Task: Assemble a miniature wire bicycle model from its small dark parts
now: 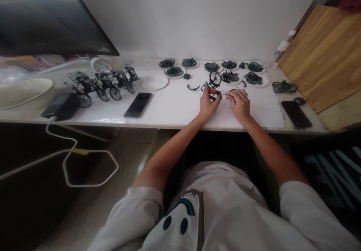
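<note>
My left hand [208, 105] is closed around a dark model bicycle frame [210, 93] at the front middle of the white work surface. To its right, the fingers of my right hand [240, 104] pinch a thin rod-like piece [223, 93] whose inner end meets the frame; its exact kind is too small to tell. A small black spoked wheel [215, 78] stands just beyond my left hand. Left of the hands lies a curved black strip [193, 87], perhaps a mudguard. My fingers hide much of the frame.
Several plates [182, 73] of dark bicycle parts line the back. Finished-looking model bicycles [114, 89] stand at left, near an empty plate [155, 82], a phone [138, 105] and a black power brick [62, 106]. At right lie another phone [296, 114] and a model bicycle [283, 87].
</note>
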### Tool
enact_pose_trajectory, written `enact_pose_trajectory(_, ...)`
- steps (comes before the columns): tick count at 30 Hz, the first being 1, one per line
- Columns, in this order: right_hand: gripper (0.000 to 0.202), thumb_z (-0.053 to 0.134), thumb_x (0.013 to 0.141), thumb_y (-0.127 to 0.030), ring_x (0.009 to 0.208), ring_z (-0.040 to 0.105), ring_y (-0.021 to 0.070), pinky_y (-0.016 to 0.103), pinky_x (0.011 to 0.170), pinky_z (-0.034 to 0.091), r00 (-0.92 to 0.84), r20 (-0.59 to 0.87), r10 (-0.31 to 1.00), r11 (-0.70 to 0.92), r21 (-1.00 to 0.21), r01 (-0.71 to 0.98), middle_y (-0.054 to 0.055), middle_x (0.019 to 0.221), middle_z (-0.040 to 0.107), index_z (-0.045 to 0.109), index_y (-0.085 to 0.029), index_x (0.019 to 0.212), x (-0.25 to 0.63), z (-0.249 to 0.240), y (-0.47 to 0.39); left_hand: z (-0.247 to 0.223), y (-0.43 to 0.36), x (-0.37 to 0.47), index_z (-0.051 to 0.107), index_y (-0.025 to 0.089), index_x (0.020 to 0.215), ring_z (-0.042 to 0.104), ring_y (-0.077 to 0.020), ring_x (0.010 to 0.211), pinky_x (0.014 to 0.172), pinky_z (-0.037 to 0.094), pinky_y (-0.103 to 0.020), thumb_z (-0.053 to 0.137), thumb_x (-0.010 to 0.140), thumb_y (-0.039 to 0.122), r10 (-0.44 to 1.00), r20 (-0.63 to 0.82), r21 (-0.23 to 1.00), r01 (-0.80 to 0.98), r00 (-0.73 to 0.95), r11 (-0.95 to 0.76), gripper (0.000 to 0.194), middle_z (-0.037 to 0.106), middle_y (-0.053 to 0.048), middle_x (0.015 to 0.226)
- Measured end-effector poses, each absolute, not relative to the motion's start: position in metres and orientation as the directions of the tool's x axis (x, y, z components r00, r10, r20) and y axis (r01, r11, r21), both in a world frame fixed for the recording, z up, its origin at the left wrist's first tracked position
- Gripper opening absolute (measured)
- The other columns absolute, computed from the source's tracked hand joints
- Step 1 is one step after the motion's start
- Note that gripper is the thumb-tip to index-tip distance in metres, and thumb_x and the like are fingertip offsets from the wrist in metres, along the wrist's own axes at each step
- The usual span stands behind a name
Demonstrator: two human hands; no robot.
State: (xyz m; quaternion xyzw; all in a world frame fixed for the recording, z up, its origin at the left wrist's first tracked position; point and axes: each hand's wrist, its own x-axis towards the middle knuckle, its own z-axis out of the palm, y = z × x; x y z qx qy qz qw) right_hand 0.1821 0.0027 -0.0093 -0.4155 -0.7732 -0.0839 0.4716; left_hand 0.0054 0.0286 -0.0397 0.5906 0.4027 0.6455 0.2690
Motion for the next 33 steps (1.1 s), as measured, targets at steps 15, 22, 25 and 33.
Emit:
enact_pose_trajectory(15, 0.031, 0.051, 0.115, -0.037, 0.11, 0.071, 0.0294, 0.053, 0.108, 0.056, -0.197, 0.745, 0.638, 0.595, -0.314, 0.74, 0.01, 0.111, 0.081, 0.081, -0.028, 0.114, 0.1825, -0.0088, 0.0024, -0.0404, 0.0291, 0.0053, 0.057, 0.024, 0.105, 0.068, -0.0147, 0.089, 0.075, 0.06, -0.029, 0.078, 0.089, 0.019, 0.828, 0.544, 0.838, 0.136, -0.136, -0.529, 0.026, 0.069, -0.004, 0.107)
enact_pose_trajectory(22, 0.033, 0.05, 0.115, -0.038, 0.11, 0.071, 0.0291, 0.052, 0.108, 0.057, -0.201, 0.748, 0.633, 0.592, -0.3, 0.748, 0.01, 0.11, 0.082, 0.082, -0.027, 0.114, 0.1827, -0.0092, 0.0031, -0.0397, 0.0278, 0.0048, 0.059, 0.023, 0.105, 0.067, -0.0128, 0.085, 0.073, 0.059, -0.027, 0.08, 0.09, 0.023, 0.838, 0.531, 0.846, 0.135, -0.128, -0.515, 0.027, 0.069, -0.004, 0.107)
enact_pose_trajectory(25, 0.034, 0.049, 0.115, -0.038, 0.109, 0.071, 0.0293, 0.053, 0.109, 0.055, -0.207, 0.744, 0.635, 0.595, -0.301, 0.745, 0.01, 0.11, 0.082, 0.082, -0.027, 0.113, 0.1821, -0.0087, 0.0022, -0.0393, 0.0278, 0.0049, 0.058, 0.023, 0.105, 0.067, -0.0127, 0.084, 0.073, 0.059, -0.027, 0.08, 0.09, 0.022, 0.841, 0.526, 0.849, 0.141, -0.128, -0.51, 0.027, 0.069, -0.004, 0.106)
enact_pose_trajectory(33, 0.034, 0.049, 0.115, -0.035, 0.11, 0.07, 0.0292, 0.049, 0.103, 0.057, -0.228, 0.742, 0.631, 0.61, -0.292, 0.737, 0.011, 0.11, 0.082, 0.082, -0.027, 0.113, 0.1819, -0.0098, 0.0008, -0.0388, 0.0271, 0.0035, 0.056, 0.024, 0.103, 0.066, -0.0128, 0.083, 0.072, 0.059, -0.027, 0.078, 0.09, 0.02, 0.836, 0.538, 0.84, 0.146, -0.111, -0.522, 0.026, 0.068, -0.003, 0.103)
